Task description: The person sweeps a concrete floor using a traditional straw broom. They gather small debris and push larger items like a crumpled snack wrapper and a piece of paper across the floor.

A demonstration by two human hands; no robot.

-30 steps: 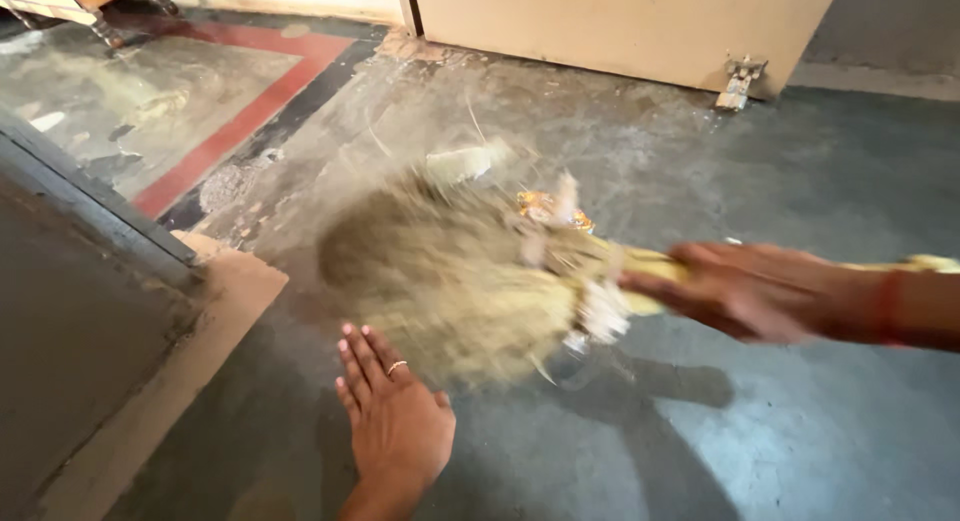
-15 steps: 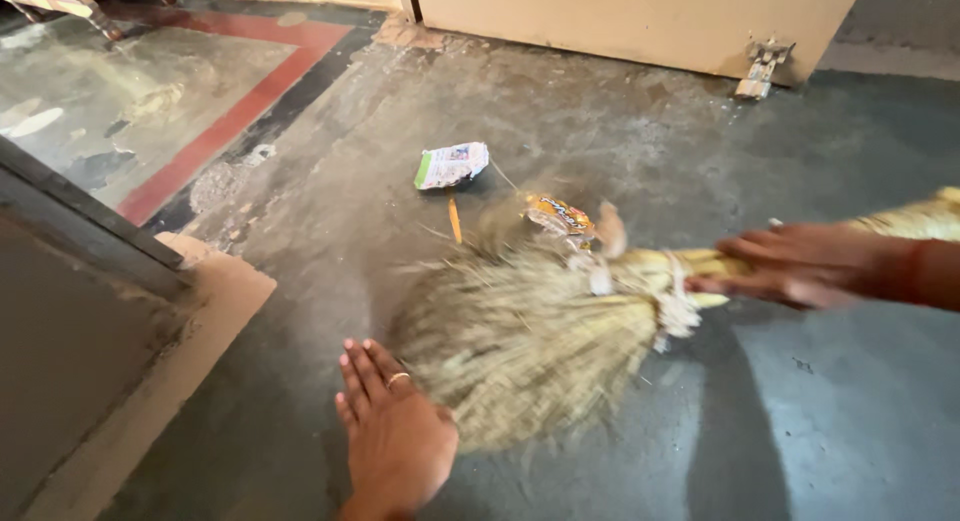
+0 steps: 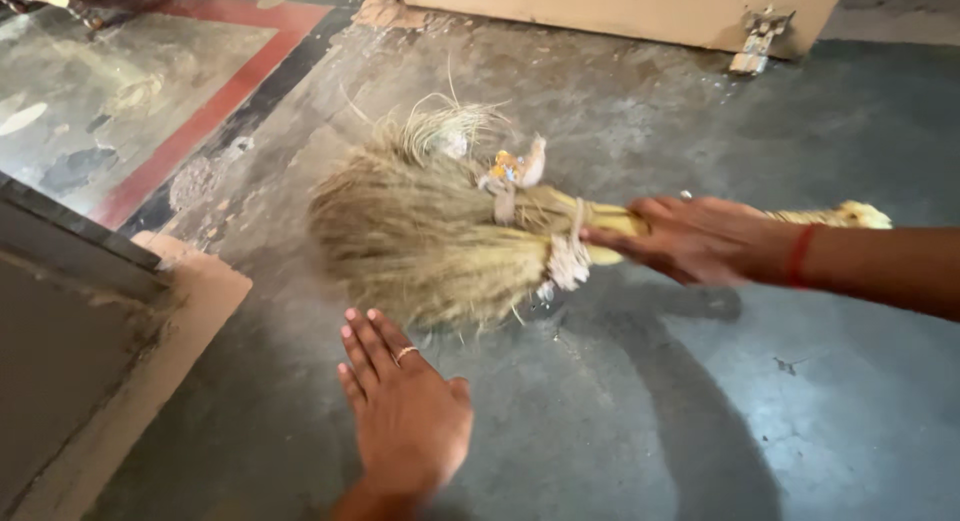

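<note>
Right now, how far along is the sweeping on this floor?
Done: the dark floor near the person shows no loose litter, though it looks stained. In hand: the right hand grips the grass broom by its bound neck, bristles low over the floor with a small scrap of litter at their edge; the left hand rests flat on the floor. Left: that scrap, plus the dusty patch beside the red stripe.

soft, even daylight; the floor (image 3: 620, 421) shows a dull sheen at upper left. motion blur smears the broom (image 3: 440, 231) and right hand (image 3: 700, 239), which cast dark shadows below.
</note>
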